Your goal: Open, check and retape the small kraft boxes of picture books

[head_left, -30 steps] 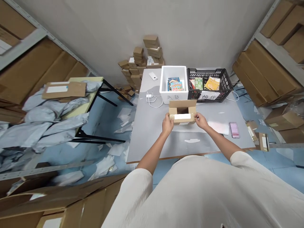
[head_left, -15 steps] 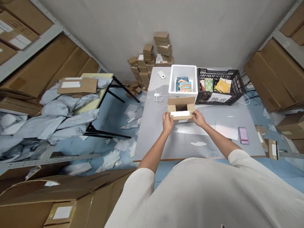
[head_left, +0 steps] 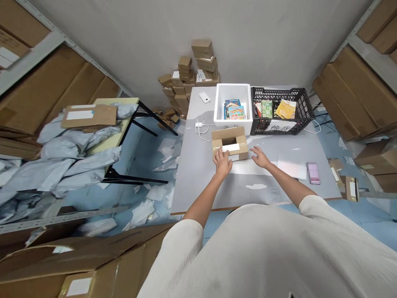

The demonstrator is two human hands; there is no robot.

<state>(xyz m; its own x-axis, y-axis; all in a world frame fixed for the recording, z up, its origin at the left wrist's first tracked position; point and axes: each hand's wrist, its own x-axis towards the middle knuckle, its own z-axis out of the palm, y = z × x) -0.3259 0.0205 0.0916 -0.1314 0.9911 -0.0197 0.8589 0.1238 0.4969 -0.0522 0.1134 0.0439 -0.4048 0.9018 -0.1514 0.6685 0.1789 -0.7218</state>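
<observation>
There I was, in a plain off-white top (head_left: 263,248)!
And what detail: short, loose sleeves (head_left: 186,234), soft creases across the cloth, bare forearms (head_left: 203,198), and what looked like a ring (head_left: 217,157) on my left hand (head_left: 223,164).

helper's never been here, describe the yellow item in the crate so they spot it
On the grey table, find the black mesh crate standing right of the white box. The yellow item lies inside it, toward the right. Its green-and-white neighbour is on its left, and nothing else visible in the crate is mostly yellow.
</observation>
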